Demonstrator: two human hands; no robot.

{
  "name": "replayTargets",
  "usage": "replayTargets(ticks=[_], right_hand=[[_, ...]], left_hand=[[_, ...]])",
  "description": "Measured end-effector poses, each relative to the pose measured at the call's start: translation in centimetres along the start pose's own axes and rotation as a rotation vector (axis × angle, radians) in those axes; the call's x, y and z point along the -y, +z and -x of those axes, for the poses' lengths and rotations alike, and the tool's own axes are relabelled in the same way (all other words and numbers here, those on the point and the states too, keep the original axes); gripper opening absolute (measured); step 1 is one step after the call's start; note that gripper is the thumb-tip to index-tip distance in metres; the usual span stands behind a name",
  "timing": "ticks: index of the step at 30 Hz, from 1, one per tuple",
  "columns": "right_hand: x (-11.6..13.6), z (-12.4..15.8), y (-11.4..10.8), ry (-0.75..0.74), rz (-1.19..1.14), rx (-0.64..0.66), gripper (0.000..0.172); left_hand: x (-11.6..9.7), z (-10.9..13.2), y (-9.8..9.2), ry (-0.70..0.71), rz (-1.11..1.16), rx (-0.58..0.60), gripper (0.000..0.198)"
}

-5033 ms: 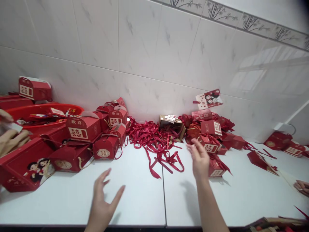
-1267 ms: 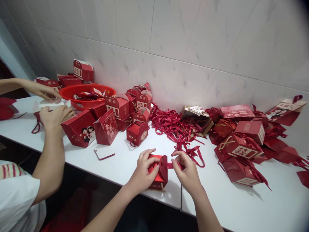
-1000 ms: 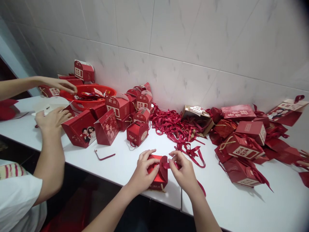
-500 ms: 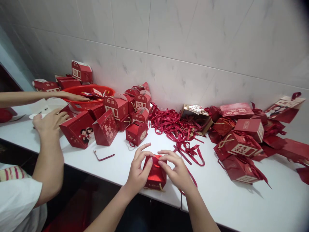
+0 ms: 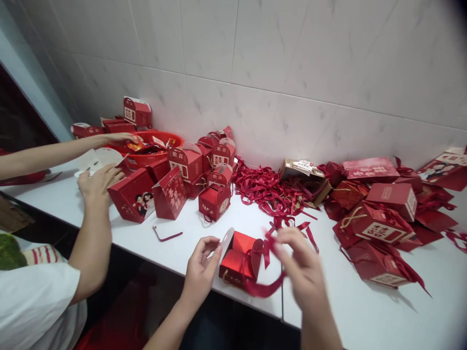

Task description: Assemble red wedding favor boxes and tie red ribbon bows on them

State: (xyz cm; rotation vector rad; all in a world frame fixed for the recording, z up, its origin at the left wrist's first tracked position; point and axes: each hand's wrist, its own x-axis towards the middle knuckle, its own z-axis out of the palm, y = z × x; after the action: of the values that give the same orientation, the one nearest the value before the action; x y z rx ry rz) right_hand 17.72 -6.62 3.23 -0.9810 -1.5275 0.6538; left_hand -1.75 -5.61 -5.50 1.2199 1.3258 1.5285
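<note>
A small shiny red gift box point(image 5: 239, 260) sits near the front edge of the white counter point(image 5: 365, 311), its two rounded top flaps standing apart. My left hand point(image 5: 200, 267) pinches the left flap, fingers closed on it. My right hand point(image 5: 302, 267), blurred by motion, is raised just right of the box with a red ribbon point(image 5: 264, 287) looping from its fingers down past the box's front.
A tangle of red ribbons point(image 5: 270, 192) lies by the wall. Finished red boxes point(image 5: 215, 201) stand at left, more boxes point(image 5: 375, 226) are heaped at right. A co-worker's hands point(image 5: 97, 177) work at a red basin point(image 5: 146, 146) and a large box point(image 5: 133, 194).
Half a second ago both my hands pressed the box's top shut. Now the flaps are apart, my right hand has pulled away to the right with the ribbon, and the view has shifted slightly.
</note>
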Motion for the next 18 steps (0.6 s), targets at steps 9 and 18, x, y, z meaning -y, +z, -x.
replayTargets(ticks=[9,18], right_hand=[[-4.2,-0.6,5.5,0.157,0.360,0.361,0.014],[-4.3,-1.2,5.5,0.096,0.430,0.437,0.017]], left_hand=[[-0.4,0.2,0.0,-0.102,0.037,0.008,0.029],[-0.7,0.1,0.1,-0.079,0.126,0.129,0.033]])
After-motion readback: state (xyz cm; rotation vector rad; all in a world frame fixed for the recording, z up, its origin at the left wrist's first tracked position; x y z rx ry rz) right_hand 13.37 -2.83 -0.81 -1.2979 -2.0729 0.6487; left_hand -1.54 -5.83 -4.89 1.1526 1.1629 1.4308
